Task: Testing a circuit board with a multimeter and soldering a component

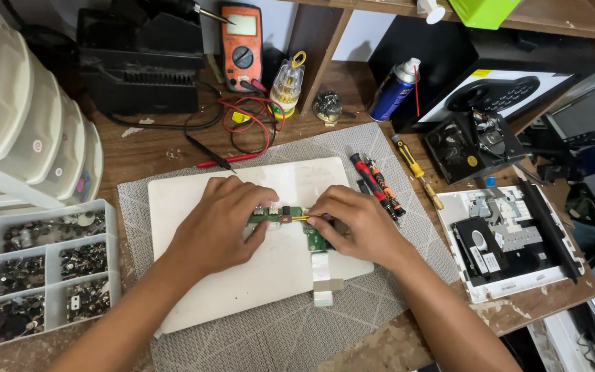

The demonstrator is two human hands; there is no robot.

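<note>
A small green circuit board with a white ribbon cable lies on a white pad. My left hand presses down on the board's left end, fingers curled over it. My right hand pinches a thin tool with a yellowish shaft, whose tip touches the middle of the board. The pad rests on a grey patterned mat on a wooden bench.
Screwdrivers lie right of the pad. A clear parts tray and white drawers sit at left. At the back are an orange multimeter, a spray can and a black box. An opened white device lies right.
</note>
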